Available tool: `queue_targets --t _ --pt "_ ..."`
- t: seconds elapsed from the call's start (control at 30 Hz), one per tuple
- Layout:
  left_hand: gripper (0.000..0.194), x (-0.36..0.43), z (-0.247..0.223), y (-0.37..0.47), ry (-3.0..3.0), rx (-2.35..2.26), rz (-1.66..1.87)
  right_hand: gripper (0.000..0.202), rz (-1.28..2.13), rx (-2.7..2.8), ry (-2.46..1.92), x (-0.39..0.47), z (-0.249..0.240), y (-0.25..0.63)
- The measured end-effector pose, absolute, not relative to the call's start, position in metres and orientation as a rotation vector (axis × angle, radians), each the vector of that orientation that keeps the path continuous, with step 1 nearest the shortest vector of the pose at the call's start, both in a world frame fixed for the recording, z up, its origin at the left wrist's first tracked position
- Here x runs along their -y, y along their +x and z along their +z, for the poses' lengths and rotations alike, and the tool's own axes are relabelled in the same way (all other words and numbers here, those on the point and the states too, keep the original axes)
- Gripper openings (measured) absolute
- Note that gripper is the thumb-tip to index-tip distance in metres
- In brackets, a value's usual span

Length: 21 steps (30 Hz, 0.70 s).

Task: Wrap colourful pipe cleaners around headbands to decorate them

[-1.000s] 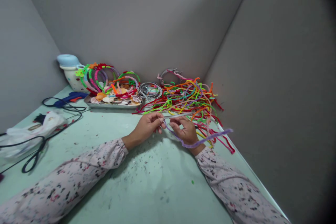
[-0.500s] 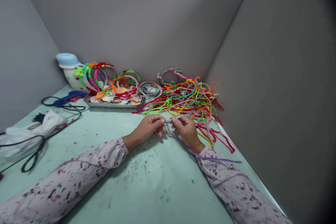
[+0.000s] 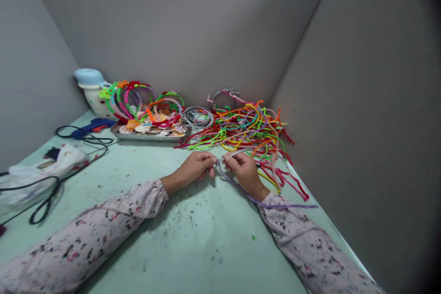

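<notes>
My left hand [image 3: 199,165] is closed in a pinch on the near end of a purple pipe cleaner [image 3: 237,187]. From there the pipe cleaner trails down to the right, passing over my right wrist and sleeve. Close beside it, my right hand [image 3: 246,172] is closed with thumb and fingers on a thin grey strip [image 3: 239,151], which slants up to the right. Whether it is wire or a tool, I cannot tell. Between the two sets of fingertips there is a small gap, where fine detail is too small to make out.
Behind my right hand lies a tangled heap of coloured pipe cleaners [image 3: 241,126]. Coiled grey wire [image 3: 198,117] sits next to a metal tray [image 3: 148,137] of shells and decorated hoops [image 3: 131,96]. On the left are a lidded cup [image 3: 93,94], a black cable [image 3: 99,149] and a plastic bag [image 3: 37,174].
My hands stay almost in place over the table. The left fingers have curled in slightly, and the grey strip in my right hand has shifted a little.
</notes>
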<state>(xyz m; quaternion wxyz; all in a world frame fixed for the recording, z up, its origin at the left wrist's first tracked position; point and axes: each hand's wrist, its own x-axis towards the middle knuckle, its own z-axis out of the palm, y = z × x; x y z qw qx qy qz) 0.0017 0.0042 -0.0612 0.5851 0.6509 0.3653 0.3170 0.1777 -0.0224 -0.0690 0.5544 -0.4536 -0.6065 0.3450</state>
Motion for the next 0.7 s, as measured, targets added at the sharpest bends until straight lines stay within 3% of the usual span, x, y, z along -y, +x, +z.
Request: queue_targets --t 0.7 --pt "0.027 -0.0107 -0.0645 -0.0059 1.413 -0.767 0.516 0.018 0.917 1.503 -1.036 0.0189 -0.0757 0.1809"
